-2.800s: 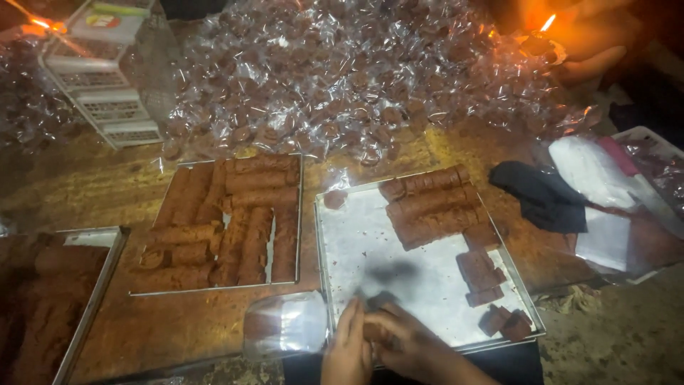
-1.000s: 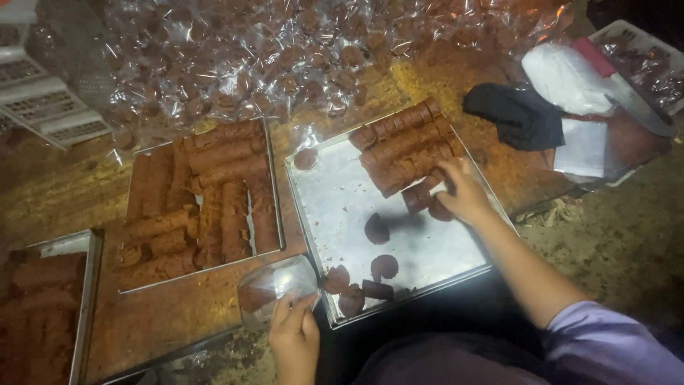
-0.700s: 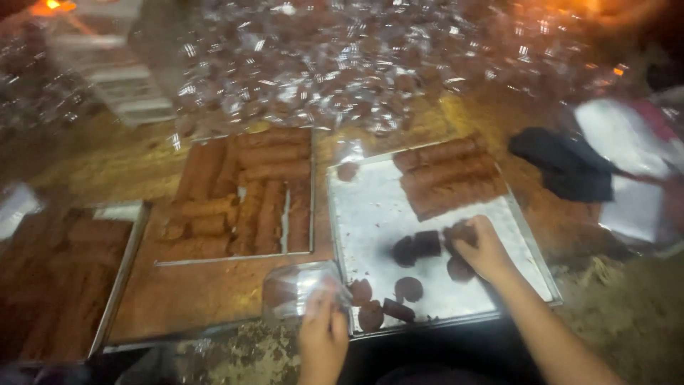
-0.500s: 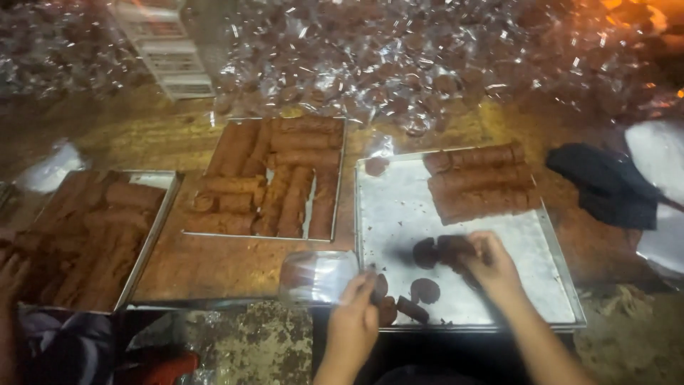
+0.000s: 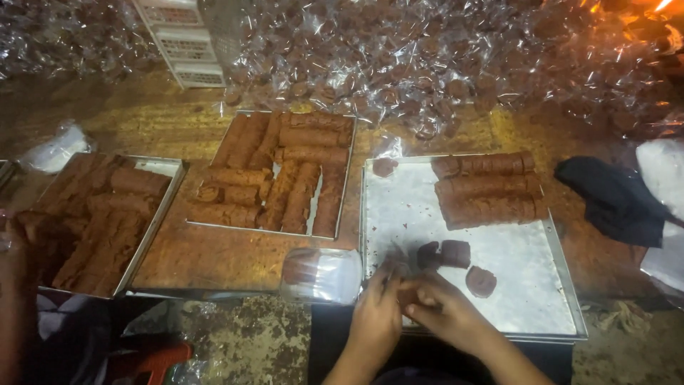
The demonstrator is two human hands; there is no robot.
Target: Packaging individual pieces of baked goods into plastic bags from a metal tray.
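Trays: three. Right tray [image 5: 541, 314] has three brown rolls [image 5: 484, 189], four cut pieces [image 5: 456, 253]. Left hand [image 5: 377, 314], right hand [image 5: 438, 310] together, grip cannot tell.

The tray [image 5: 524, 299] under my fingers [image 5: 420, 296] is silver, flecked with brown crumbs. The rolls [image 5: 488, 189] on it are reddish brown, the cut slices [image 5: 456, 253] darker brown. The counter [image 5: 214, 257] is mottled orange-brown. The wrappers [image 5: 324, 274] are clear and glossy. A black cloth [image 5: 613, 199] lies at my right.
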